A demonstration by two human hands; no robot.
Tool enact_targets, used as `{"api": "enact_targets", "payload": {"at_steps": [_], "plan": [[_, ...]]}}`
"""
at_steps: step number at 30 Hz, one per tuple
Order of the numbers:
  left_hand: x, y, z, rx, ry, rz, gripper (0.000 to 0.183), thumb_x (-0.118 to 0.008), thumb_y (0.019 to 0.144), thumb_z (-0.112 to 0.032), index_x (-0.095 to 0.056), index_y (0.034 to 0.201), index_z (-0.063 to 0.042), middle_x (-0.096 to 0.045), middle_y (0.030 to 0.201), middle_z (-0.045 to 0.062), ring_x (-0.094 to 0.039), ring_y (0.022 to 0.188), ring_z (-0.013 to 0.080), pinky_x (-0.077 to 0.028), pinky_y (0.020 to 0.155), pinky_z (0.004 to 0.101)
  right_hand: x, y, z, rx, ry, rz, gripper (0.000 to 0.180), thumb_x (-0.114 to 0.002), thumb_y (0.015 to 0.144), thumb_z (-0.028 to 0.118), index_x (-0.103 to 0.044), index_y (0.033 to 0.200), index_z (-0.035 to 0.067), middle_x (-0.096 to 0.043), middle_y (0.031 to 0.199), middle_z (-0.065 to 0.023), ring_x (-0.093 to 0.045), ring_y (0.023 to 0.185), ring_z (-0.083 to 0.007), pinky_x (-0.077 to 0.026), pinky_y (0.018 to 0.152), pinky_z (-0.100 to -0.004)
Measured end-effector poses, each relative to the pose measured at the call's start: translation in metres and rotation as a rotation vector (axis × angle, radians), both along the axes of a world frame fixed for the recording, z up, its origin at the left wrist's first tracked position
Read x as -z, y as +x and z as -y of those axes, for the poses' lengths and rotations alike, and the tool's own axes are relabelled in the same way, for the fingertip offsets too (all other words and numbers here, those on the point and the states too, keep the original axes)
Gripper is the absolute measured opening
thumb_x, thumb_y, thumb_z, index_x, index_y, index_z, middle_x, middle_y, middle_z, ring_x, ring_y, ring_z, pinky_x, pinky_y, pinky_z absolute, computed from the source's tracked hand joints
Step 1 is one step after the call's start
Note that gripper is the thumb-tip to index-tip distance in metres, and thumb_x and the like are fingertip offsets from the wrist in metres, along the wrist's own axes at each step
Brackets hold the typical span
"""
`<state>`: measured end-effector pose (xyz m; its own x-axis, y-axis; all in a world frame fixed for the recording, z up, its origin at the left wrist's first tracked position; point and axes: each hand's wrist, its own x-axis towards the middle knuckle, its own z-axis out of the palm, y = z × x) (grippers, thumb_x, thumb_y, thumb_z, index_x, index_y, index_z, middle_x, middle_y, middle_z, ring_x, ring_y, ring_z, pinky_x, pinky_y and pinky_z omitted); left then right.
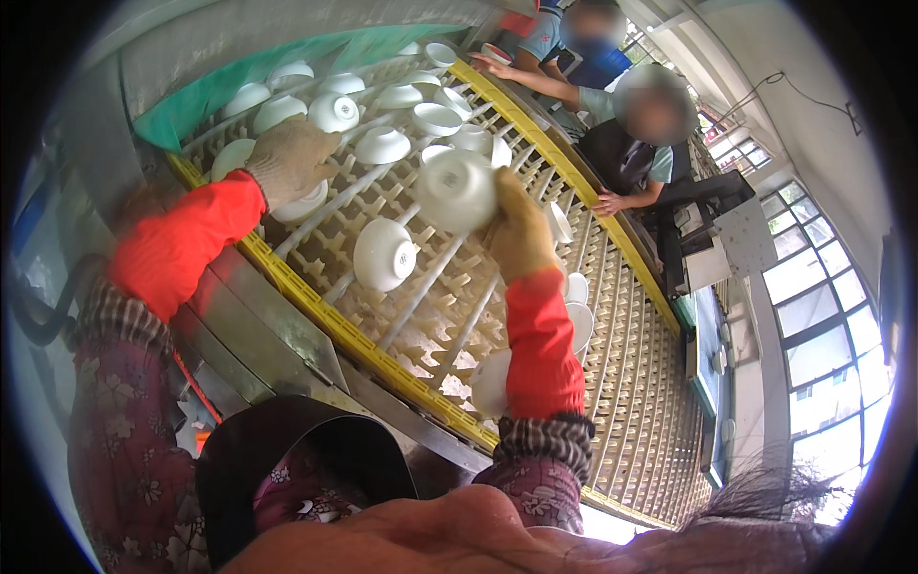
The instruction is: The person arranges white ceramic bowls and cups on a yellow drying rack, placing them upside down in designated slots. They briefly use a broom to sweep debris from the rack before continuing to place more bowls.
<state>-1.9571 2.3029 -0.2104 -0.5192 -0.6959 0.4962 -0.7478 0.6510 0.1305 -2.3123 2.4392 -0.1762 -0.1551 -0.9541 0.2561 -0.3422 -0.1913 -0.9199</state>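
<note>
My right hand (518, 222), in a tan glove, grips a white bowl (456, 191) by its right side, its marked base turned towards me. My left hand (292, 159), gloved too, reaches over the pegged conveyor (459, 287); a white bowl (303, 204) lies partly under it, and whether the fingers hold that bowl I cannot tell. Between my hands and nearer to me, another white bowl (379, 260) leans on the pegs with its base showing. Beyond my hands, several white bowls (382, 146) lie on the belt, many upside down or tilted.
Yellow guards (301, 283) edge the belt. A green curtain (215, 90) hangs at a metal housing (172, 64) at the far left. Two people stand across the belt; one person's hand (611, 203) rests by the far guard. More bowls (578, 324) stand right of my forearm.
</note>
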Motion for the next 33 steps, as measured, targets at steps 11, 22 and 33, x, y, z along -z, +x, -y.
{"api": "enact_targets", "payload": {"at_steps": [11,22,33], "plan": [[-0.016,-0.127,0.005,0.305,0.075,0.009,0.054,-0.083,0.089,-0.042,-0.076,0.126,-0.004,-0.071,0.109,0.017,-0.065,0.115,0.0381,-0.05,0.105,0.0519,0.014,-0.046,-0.015,0.401,0.502,-1.236,0.059,-0.074,0.097,0.062,-0.08,0.121,0.008,-0.079,0.123,-0.0211,-0.075,0.118,-0.0402,-0.059,0.1,-0.0512],[0.045,-0.191,0.1,0.323,0.471,-0.214,0.037,-0.073,0.101,-0.039,-0.078,0.117,-0.005,-0.079,0.113,0.022,-0.076,0.105,0.0405,-0.056,0.094,0.0497,0.053,-0.045,0.016,0.283,0.36,-1.475,0.051,-0.075,0.097,0.063,-0.088,0.111,0.016,-0.084,0.109,-0.0122,-0.081,0.101,-0.0346,-0.061,0.094,-0.0487],[0.025,-0.146,0.109,-0.181,-0.148,0.191,0.039,-0.085,0.088,-0.025,-0.08,0.124,-0.011,-0.082,0.115,0.016,-0.078,0.11,0.0338,-0.058,0.098,0.0506,0.04,-0.042,0.008,0.293,0.511,-0.98,0.052,-0.069,0.103,0.061,-0.086,0.118,0.014,-0.083,0.111,-0.0172,-0.077,0.113,-0.0383,-0.059,0.093,-0.0575]]}}
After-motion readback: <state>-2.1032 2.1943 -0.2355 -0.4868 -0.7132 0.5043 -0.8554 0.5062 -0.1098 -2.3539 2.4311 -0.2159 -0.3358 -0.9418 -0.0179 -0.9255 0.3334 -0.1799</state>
